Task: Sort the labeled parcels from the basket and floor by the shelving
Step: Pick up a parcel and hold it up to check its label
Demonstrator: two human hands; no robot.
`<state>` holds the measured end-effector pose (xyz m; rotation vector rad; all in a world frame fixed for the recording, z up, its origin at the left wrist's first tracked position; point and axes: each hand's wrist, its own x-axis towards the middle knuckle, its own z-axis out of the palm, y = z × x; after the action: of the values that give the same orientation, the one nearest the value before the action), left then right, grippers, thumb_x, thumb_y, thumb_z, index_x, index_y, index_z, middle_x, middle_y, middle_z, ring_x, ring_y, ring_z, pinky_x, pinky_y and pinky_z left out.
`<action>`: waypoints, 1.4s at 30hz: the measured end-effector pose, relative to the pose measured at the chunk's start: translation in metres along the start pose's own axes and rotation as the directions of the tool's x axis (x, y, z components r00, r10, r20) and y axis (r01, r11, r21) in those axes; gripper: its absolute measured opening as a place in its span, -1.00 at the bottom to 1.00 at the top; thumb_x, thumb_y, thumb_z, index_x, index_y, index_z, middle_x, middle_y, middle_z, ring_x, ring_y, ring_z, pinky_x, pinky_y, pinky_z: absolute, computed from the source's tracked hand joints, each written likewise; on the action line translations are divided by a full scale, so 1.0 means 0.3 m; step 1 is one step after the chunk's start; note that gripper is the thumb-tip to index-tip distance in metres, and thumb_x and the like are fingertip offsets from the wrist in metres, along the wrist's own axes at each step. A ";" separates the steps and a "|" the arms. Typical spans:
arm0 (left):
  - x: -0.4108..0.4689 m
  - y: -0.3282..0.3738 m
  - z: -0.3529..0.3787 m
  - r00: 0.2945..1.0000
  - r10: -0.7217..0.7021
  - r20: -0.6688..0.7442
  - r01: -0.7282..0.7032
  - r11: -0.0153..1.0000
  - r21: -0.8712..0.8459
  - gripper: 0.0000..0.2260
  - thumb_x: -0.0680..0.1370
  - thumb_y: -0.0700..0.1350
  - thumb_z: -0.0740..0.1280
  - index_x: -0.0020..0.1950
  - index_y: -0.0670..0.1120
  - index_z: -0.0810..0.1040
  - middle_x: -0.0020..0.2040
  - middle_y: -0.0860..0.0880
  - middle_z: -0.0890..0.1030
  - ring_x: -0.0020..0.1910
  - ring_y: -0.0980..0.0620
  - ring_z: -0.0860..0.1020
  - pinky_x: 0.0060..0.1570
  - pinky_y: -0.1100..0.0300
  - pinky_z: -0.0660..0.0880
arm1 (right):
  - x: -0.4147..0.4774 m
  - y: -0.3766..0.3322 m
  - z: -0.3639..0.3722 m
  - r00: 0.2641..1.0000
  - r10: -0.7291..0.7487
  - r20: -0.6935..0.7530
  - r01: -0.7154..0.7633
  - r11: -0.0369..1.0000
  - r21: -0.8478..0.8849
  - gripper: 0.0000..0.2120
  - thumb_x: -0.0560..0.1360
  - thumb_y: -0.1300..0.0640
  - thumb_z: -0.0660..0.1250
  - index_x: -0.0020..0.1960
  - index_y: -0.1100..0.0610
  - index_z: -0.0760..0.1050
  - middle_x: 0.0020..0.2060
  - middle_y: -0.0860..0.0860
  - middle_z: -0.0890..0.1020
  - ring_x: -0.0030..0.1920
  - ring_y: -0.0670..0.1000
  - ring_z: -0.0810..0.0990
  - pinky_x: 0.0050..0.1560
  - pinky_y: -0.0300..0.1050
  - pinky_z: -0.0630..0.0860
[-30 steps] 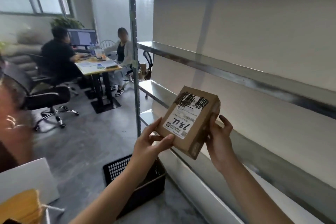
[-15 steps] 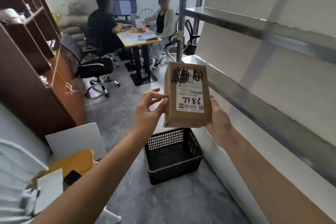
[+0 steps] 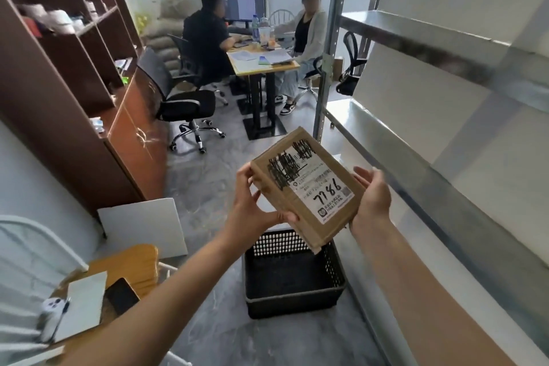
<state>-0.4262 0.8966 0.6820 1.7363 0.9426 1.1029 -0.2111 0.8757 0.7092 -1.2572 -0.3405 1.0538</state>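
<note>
We hold a flat brown cardboard parcel with a white printed label between both hands, raised and tilted so the label faces us. The label carries handwritten digits, 7786, and black scribbles over its upper part.

Our left hand grips the parcel's left edge. Its fingers curl over the near corner and the thumb is tucked under the lower side. Our right hand lies against the opposite edge, with its fingers nearly straight and loosely spread beside the cardboard. Its thumb is hidden behind the parcel.

Directly below both hands a black perforated plastic basket stands on the grey stone-patterned floor, well apart from the parcel. Just beyond the right hand, on its outer side, runs the grey metal shelving, and its bare shelves stretch away from us. To the outside of the left forearm a white rectangular board leans upright on the floor.
</note>
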 end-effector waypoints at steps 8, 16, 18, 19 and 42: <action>0.157 -0.077 0.204 0.932 -0.046 -0.361 0.035 0.999 -0.035 -0.20 0.23 0.07 0.63 0.28 0.10 0.20 0.33 0.06 0.39 0.38 0.08 0.41 0.34 0.05 0.46 | 0.262 -0.008 0.068 0.992 0.124 0.011 -0.124 0.992 -0.023 -0.67 0.61 -0.26 0.06 0.16 -0.02 0.21 0.09 0.15 0.56 -0.03 0.11 0.67 -0.17 0.01 0.67; 0.221 -0.141 0.291 0.819 -0.440 -0.368 0.290 0.872 -0.395 -0.50 0.52 0.24 0.23 0.18 -0.17 0.33 0.02 0.12 0.68 0.11 0.22 0.61 0.32 0.02 0.44 | 0.488 0.031 0.002 0.969 0.174 0.175 -0.134 0.966 -0.222 -0.75 0.67 -0.15 0.01 0.08 -0.04 0.36 0.01 0.04 0.66 0.04 0.10 0.66 0.00 0.17 0.64; 0.246 -0.168 0.276 0.781 -0.480 -0.399 0.335 0.862 -0.380 -0.61 0.57 0.17 0.23 0.15 -0.15 0.39 -0.04 0.12 0.69 0.05 0.20 0.62 0.22 0.13 0.48 | 0.530 0.047 0.010 0.957 0.204 0.204 -0.145 0.951 -0.272 -0.73 0.67 -0.13 0.00 0.14 -0.01 0.39 -0.06 -0.05 0.68 0.03 0.03 0.66 -0.17 0.01 0.60; 0.259 -0.186 0.265 0.766 -0.489 -0.418 0.356 0.863 -0.359 -0.64 0.58 0.15 0.24 0.14 -0.13 0.42 -0.04 0.09 0.68 0.04 0.16 0.62 0.15 0.18 0.49 | 0.545 0.057 0.017 0.951 0.222 0.215 -0.154 0.944 -0.293 -0.73 0.68 -0.12 0.00 0.15 -0.03 0.41 -0.08 -0.08 0.68 0.02 0.00 0.66 -0.21 -0.06 0.55; 0.719 -0.976 -0.203 0.696 -0.638 -0.331 0.673 0.740 -0.010 -0.92 0.58 -0.09 0.38 -0.06 -0.08 0.55 -0.11 0.04 0.64 -0.11 0.16 0.58 -0.11 0.44 0.47 | 1.126 0.630 0.478 0.909 0.394 0.135 -0.302 0.846 -0.439 -0.71 0.67 -0.09 0.09 0.33 -0.26 0.44 0.16 -0.13 0.63 0.22 -0.05 0.53 0.19 0.17 0.50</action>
<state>-0.4560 1.2099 0.4896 1.1319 1.6961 0.8475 -0.2265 1.2196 0.4814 -1.6237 -0.5368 1.4995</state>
